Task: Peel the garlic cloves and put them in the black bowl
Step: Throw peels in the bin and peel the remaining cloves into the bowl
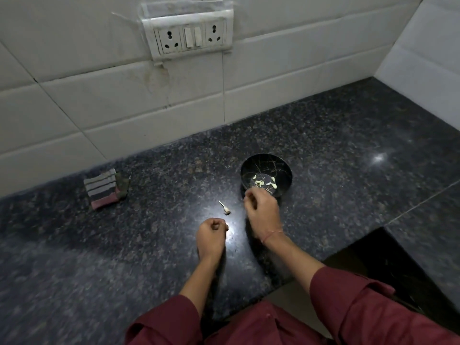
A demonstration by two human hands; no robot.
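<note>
Maroon sleeves (348, 302) at the bottom, both arms out over the counter (348, 145). Placing everything off the black bowl (286, 165): it's got a handful of peeled cloves (263, 181) in the bottom. Right hand (261, 210) sits at the bowl's near rim, fingers curled in with the tips bunched, but I can't tell if a clove's in there. Left hand (212, 232) is further back from the bowl and off to its left, curled into a loose fist, contents also hidden. A garlic stalk scrap (225, 209) lies just left of the bowl, long axis slanting away to the left. My guess: the right hand does the drop, a short move forward over the rim. Striped cloth (104, 189) well left of the bowl, socket plate (189, 37) on the wall behind it.
</note>
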